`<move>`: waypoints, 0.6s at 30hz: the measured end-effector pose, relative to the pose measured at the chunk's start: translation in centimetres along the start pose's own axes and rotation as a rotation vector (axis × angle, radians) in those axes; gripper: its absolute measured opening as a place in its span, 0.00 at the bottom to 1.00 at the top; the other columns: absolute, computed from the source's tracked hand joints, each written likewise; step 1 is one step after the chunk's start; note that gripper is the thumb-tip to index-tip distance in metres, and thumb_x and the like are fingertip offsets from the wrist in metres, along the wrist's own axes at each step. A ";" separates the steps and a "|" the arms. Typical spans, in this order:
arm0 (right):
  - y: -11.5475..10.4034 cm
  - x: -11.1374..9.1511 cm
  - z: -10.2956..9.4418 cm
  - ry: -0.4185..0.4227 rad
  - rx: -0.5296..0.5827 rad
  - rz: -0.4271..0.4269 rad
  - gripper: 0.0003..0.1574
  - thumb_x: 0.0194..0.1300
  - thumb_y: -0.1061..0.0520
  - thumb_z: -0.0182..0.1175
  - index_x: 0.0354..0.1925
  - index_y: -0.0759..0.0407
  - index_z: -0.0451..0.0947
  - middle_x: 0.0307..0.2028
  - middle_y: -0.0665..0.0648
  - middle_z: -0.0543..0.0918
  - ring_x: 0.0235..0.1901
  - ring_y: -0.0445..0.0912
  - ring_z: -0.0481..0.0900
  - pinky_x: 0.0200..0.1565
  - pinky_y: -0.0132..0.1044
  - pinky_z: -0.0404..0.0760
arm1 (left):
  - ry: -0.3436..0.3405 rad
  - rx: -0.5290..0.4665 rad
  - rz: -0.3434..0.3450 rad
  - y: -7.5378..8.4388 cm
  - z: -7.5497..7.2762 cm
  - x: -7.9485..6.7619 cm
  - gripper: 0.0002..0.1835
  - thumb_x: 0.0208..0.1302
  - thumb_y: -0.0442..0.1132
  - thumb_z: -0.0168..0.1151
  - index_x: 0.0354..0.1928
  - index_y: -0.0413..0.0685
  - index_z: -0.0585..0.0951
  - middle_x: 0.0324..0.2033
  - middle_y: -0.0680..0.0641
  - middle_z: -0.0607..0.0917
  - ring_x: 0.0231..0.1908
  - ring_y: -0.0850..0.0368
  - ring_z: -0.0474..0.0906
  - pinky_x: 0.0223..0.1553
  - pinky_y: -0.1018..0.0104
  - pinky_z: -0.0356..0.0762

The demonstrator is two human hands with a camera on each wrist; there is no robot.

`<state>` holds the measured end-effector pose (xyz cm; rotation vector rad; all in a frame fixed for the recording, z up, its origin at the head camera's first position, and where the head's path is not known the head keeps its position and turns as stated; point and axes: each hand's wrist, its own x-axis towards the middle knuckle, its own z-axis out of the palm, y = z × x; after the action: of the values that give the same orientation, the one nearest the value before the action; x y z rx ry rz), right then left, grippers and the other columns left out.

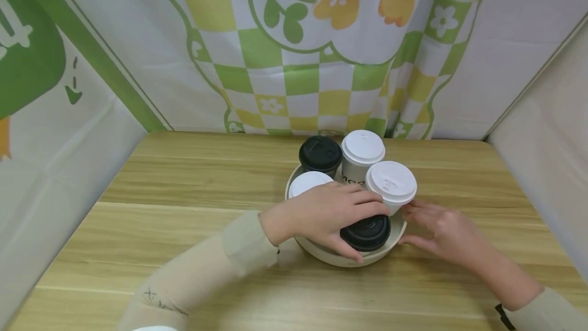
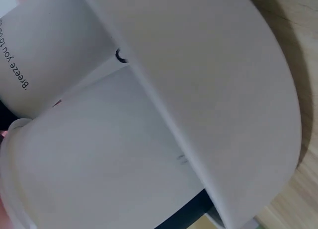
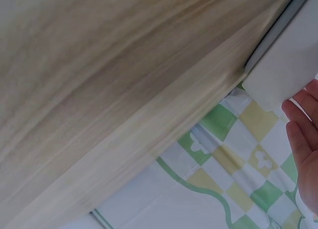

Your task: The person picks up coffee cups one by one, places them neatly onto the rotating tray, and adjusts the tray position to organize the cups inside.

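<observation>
A round cream tray (image 1: 337, 261) holds several lidded paper cups. My left hand (image 1: 328, 211) reaches over a white-lidded cup (image 1: 310, 182) and grips the front black-lidded cup (image 1: 367, 234), thumb on the near side and fingers across the far side. My right hand (image 1: 443, 231) touches the tray's right wall, its fingers extended; in the right wrist view its fingers (image 3: 300, 107) lie against the pale wall. In the left wrist view, the tray wall (image 2: 223, 80) hides the bottoms of the cups.
Behind the gripped cup stand another black-lidded cup (image 1: 320, 155), a white-lidded cup (image 1: 363, 148) and a second white-lidded one (image 1: 391, 183). The tray rests on a wooden table (image 1: 206, 183). A checked curtain (image 1: 303, 70) hangs at the table's back edge.
</observation>
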<state>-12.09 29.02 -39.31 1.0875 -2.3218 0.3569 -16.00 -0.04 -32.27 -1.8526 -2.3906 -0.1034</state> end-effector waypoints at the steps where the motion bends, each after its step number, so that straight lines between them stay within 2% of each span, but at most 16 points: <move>1: 0.0 0.0 0.0 -0.001 -0.002 0.002 0.40 0.65 0.27 0.53 0.36 0.61 0.87 0.39 0.61 0.90 0.39 0.56 0.89 0.34 0.44 0.85 | -0.002 0.005 -0.002 0.0 0.0 0.0 0.49 0.51 0.76 0.62 0.70 0.57 0.67 0.66 0.54 0.73 0.63 0.57 0.72 0.59 0.61 0.75; 11: 0.0 0.1 0.0 0.003 0.002 0.005 0.40 0.66 0.27 0.51 0.37 0.61 0.87 0.39 0.61 0.90 0.39 0.56 0.88 0.35 0.45 0.85 | -0.011 0.020 -0.018 -0.1 0.2 0.1 0.52 0.46 0.79 0.61 0.70 0.58 0.67 0.66 0.54 0.73 0.63 0.57 0.73 0.59 0.58 0.75; 18: 0.0 0.0 -0.1 -0.007 0.002 -0.003 0.40 0.67 0.27 0.50 0.36 0.61 0.86 0.40 0.61 0.90 0.40 0.56 0.88 0.35 0.45 0.85 | -0.052 0.022 -0.050 -0.1 0.0 -0.1 0.57 0.43 0.82 0.59 0.74 0.63 0.62 0.70 0.57 0.68 0.68 0.58 0.67 0.66 0.49 0.68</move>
<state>-12.08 29.05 -39.21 1.0950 -2.3255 0.3545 -16.08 -0.12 -32.29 -1.8086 -2.4623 -0.0333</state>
